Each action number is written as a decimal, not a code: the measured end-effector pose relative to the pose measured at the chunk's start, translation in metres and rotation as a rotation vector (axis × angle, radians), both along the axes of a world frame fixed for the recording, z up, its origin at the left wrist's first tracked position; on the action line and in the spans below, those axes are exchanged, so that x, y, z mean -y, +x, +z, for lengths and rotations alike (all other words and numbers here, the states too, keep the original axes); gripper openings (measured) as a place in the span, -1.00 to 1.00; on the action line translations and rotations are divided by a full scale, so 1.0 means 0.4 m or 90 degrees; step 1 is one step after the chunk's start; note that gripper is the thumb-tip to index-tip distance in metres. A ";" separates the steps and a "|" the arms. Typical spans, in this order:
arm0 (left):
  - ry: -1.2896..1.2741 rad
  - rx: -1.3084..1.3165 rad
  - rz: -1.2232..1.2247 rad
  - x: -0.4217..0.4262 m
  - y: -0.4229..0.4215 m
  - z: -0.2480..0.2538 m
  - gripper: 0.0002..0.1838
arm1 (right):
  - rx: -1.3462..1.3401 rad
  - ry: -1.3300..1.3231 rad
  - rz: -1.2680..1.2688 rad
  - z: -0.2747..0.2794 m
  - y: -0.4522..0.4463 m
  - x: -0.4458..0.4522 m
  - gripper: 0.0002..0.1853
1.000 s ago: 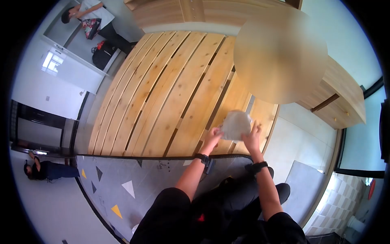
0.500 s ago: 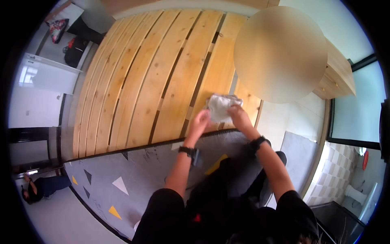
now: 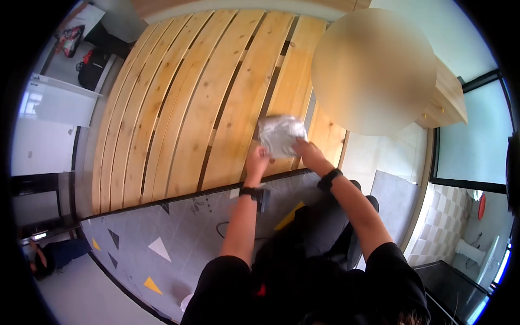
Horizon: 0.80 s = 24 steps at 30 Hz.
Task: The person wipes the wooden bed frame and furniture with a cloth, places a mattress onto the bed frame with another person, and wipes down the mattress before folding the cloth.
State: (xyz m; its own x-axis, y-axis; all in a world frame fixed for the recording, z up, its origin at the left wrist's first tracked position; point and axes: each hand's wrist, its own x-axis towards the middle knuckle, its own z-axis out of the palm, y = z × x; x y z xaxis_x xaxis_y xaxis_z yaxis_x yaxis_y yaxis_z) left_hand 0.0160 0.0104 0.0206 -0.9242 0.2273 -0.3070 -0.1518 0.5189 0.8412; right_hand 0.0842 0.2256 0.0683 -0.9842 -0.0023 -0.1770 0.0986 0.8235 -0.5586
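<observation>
Pale bundle (image 3: 280, 136), backdrop: slatted wooden platform (image 3: 189, 108), the broadest thing in view, with dark gaps between its planks; a blurred disc hides its far right part.
Grey mat: triangle-patterned mat (image 3: 189, 227), running along the platform's near edge.
Wooden cabinet: cabinet with small knobs (image 3: 450, 97), off the platform's right side.
People: one in a white top (image 3: 89, 19), off the platform's far left corner; another in dark clothes (image 3: 59, 253), off its near left corner.
Bag: black bag (image 3: 93, 67), left of the platform's far part.
Bundle: crumpled and whitish, over the platform's near right part; contact with the planks cannot be told.
Left hand (image 3: 257, 161): curled nearly closed, gripping the bundle's lower left edge.
Right hand (image 3: 311, 153): fingers bent, pinching its lower right edge.
Wrists: black watch (image 3: 258, 196) on the left, black band (image 3: 329, 180) on the right.
</observation>
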 end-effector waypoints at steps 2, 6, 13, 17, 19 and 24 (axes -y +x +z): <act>-0.016 0.049 -0.004 0.003 -0.010 0.017 -0.65 | -0.004 -0.014 0.030 0.006 -0.008 -0.018 -0.57; 0.003 0.210 -0.128 0.016 -0.031 0.159 -0.57 | 0.233 0.003 0.131 0.128 -0.030 -0.037 -0.64; -0.266 -0.433 -0.053 -0.090 -0.071 0.181 -0.52 | -0.231 0.228 -0.142 0.079 -0.106 0.030 -0.42; -0.432 -0.525 -0.298 -0.138 -0.026 0.004 -0.51 | -0.230 0.219 -0.010 -0.093 -0.084 0.080 -0.45; -0.414 -0.562 -0.239 -0.146 -0.023 -0.026 -0.48 | -0.293 0.219 -0.011 -0.099 -0.100 0.072 -0.48; -0.398 -0.501 -0.275 -0.133 -0.052 -0.084 -0.45 | -0.325 0.205 0.071 -0.066 -0.125 0.025 -0.50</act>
State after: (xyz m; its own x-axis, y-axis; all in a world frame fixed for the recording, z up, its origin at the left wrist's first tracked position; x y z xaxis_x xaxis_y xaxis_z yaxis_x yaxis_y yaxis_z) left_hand -0.0047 0.0635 -0.0130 -0.7920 0.5887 0.1616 0.6104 0.7684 0.1923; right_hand 0.0342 0.2157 0.0418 -0.9420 -0.1353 0.3072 -0.2125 0.9488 -0.2339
